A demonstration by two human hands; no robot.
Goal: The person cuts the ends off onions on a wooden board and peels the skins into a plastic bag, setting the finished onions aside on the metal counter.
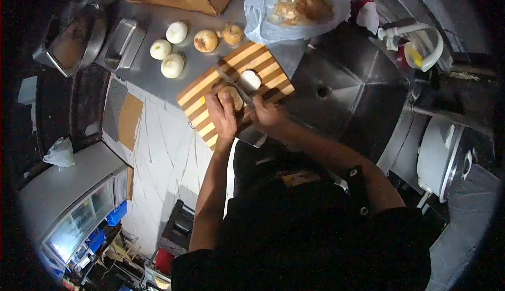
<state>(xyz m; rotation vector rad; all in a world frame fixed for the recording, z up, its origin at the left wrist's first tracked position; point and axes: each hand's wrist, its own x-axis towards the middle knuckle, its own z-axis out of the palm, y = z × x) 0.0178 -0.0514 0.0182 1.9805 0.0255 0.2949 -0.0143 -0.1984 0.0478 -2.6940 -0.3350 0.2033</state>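
On a striped wooden cutting board (276, 66), my left hand (223, 114) is closed around an onion (232, 96), its pale side showing between thumb and fingers. My right hand (268, 116) grips a knife (236, 80), whose blade runs across the board just beside that onion. Past the blade lies a white cut piece of onion (250, 80). The knife's handle is mostly hidden in my fist. Beyond the board sit several peeled onions, one (172, 66) nearest to me, and two brown-skinned onions (205, 41).
A steel sink (347, 101) with a drain adjoins the board on the right. Behind it, a plastic bag (260, 14) holds onion skins. At the back stands a cardboard box (213, 1); a metal pan (126, 43) is at left. A white hose-like pipe (436, 46) curves over the far right.
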